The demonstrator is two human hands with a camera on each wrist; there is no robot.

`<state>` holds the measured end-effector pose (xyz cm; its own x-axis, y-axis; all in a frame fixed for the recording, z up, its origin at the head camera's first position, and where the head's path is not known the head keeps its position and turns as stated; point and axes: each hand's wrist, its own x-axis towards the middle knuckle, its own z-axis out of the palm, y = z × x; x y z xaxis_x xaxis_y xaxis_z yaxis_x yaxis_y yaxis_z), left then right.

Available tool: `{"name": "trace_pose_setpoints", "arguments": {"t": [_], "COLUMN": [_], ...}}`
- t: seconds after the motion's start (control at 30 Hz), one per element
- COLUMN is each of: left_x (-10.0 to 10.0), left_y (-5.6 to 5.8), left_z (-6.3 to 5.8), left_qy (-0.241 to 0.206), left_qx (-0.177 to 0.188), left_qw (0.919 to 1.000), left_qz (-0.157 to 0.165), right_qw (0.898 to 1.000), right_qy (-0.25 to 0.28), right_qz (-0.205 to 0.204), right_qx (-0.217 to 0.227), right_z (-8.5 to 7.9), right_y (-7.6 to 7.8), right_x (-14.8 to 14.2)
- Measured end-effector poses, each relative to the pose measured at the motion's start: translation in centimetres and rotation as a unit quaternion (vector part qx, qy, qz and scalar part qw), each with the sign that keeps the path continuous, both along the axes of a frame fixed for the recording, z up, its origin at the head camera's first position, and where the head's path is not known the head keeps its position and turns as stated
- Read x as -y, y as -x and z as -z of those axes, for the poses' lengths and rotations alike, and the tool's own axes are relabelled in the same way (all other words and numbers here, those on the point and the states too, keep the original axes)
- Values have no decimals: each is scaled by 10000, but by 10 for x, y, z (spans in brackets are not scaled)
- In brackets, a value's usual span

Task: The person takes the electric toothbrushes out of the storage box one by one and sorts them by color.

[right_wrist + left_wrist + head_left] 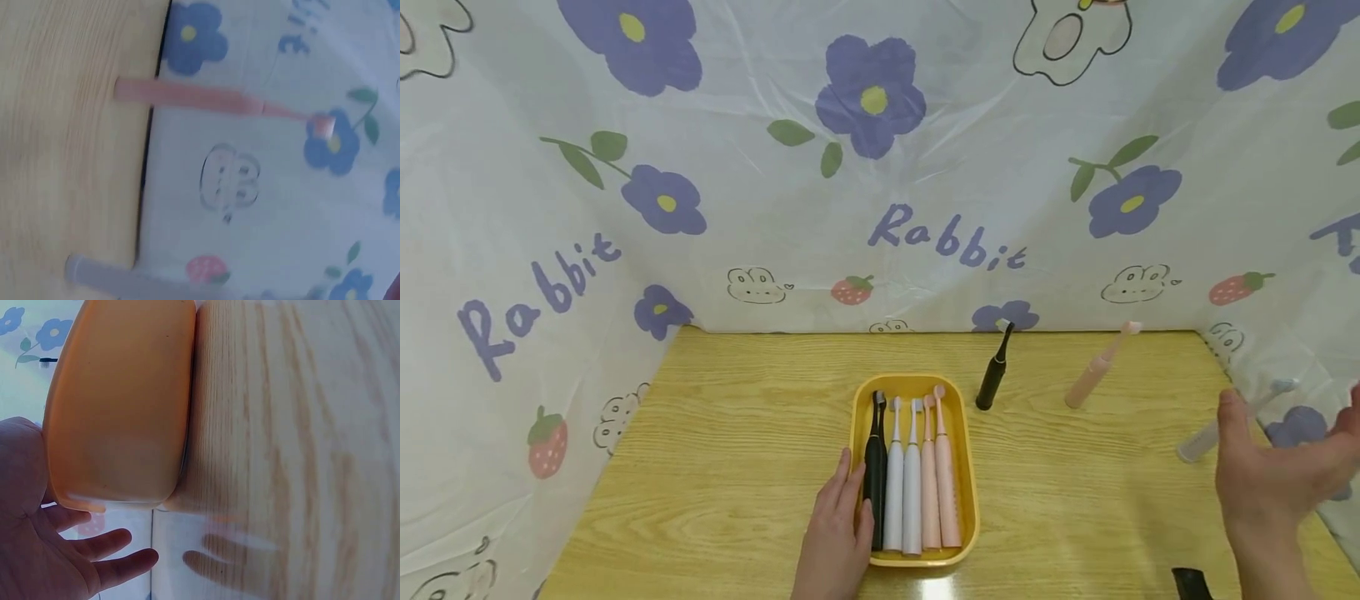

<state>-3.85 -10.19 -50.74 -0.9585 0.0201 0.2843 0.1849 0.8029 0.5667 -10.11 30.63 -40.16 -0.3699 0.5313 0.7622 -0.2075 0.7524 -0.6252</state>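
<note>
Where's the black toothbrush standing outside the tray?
In the head view, the standing black toothbrush is right of the yellow tray, left of the standing pink toothbrush.

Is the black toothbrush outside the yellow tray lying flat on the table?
No, the black toothbrush outside the tray stands on its base, brush head up.

A tray (967, 483) sits on the table (715, 433), with toothbrushes (912, 492) lying side by side in it, heads towards the back. The left hand (835, 533) is at its left side. Right of the tray, a first standing toothbrush (992, 379), then a second one (1090, 379), then a third (1198, 440) behind the right hand (1270, 483). Cloth (760, 208) hangs behind and on both sides
</note>
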Motion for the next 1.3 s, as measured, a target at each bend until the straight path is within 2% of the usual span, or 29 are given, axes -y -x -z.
{"name": "trace_pose_setpoints", "arguments": {"t": [0.07, 0.17, 0.23, 0.33, 0.4, 0.5, 0.57, 0.63, 0.73, 0.83, 0.87, 0.97, 1.07, 1.17, 1.3], "left_x": [0, 0, 0, 0, 0, 0, 0, 0, 0, 0, 0, -1, -1, -1, 0], "left_y": [0, 0, 0, 0, 0, 0, 0, 0, 0, 0, 0, 1, 1, 1, 1], "left_z": [-1, -1, -1, -1, 0, 0, 0, 0, -1, -2, -2, -2, -1, 0, -1], "left_qy": [-4, -18, -25, -31, -37, -37, -41, -44, -60, -50, -51, -48, -63, -64, -72], "left_qx": [42, 64, 62, 49, 32, -7, -38, -73, -113, -154, -170, -245, -268, -233, -198], "left_qw": [10000, 10000, 10000, 10000, 10000, 10000, 10000, 10000, 9999, 9998, 9998, 9997, 9996, 9997, 9998], "left_qz": [-12, -8, -8, -9, -4, -3, -20, -33, -51, -63, -68, -73, -63, -68, -46], "right_qw": [9966, 9803, 9709, 9588, 9427, 9058, 8808, 8661, 8539, 8313, 8204, 7787, 7405, 7123, 6779], "right_qy": [24, -59, -66, -26, 155, 541, 682, 636, 622, 1007, 1143, 1541, 1712, 1731, 1827], "right_qz": [-192, -760, -1150, -2001, -2832, -4057, -4641, -4951, -5147, -5277, -5304, -5381, -5427, -5510, -5710], "right_qx": [-802, -1823, -2102, -2016, -1754, -1093, -649, -257, 454, 1429, 1806, 2835, 3576, 3989, 4255], "right_z": [-6, -11, -11, -6, 0, 12, 21, 30, 42, 53, 55, 64, 71, 76, 77], "right_y": [3, 8, 11, 11, 9, 3, -1, -4, -7, -8, -7, -2, 6, 13, 19], "right_x": [22, 55, 74, 98, 112, 133, 148, 163, 183, 199, 203, 214, 222, 228, 235]}}
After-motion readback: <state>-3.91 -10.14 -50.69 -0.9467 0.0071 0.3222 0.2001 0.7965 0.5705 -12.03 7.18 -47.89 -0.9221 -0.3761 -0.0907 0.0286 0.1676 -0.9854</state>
